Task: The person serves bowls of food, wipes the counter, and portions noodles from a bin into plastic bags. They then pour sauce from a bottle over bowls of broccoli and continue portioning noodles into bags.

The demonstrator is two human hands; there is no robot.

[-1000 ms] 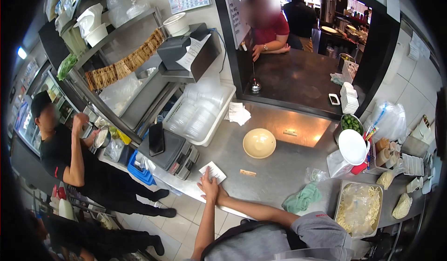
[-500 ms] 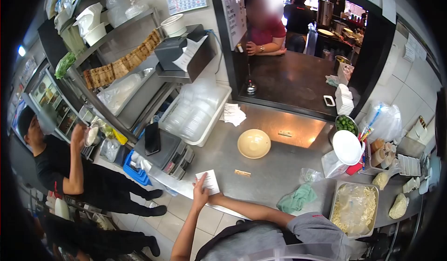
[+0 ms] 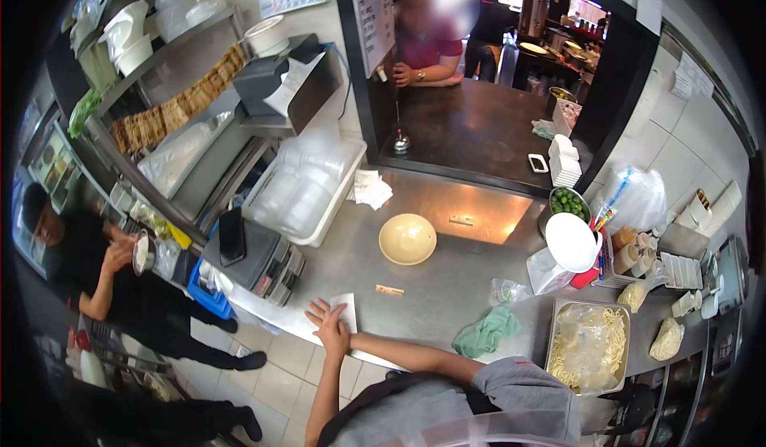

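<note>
On the counter the paper is partly covered by the left hand, fingers spread; the right hand seems hidden beneath, its fingers cannot be told. Bowl and cloth are set rightward.

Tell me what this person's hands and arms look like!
The left hand is bare, with no glove. The right hand is mostly hidden. Both forearms are uncovered. The right sleeve is short and grey, with a small red mark.

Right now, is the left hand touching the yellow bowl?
Apart. The head view shows steel counter between the left hand and the yellow bowl.
</note>
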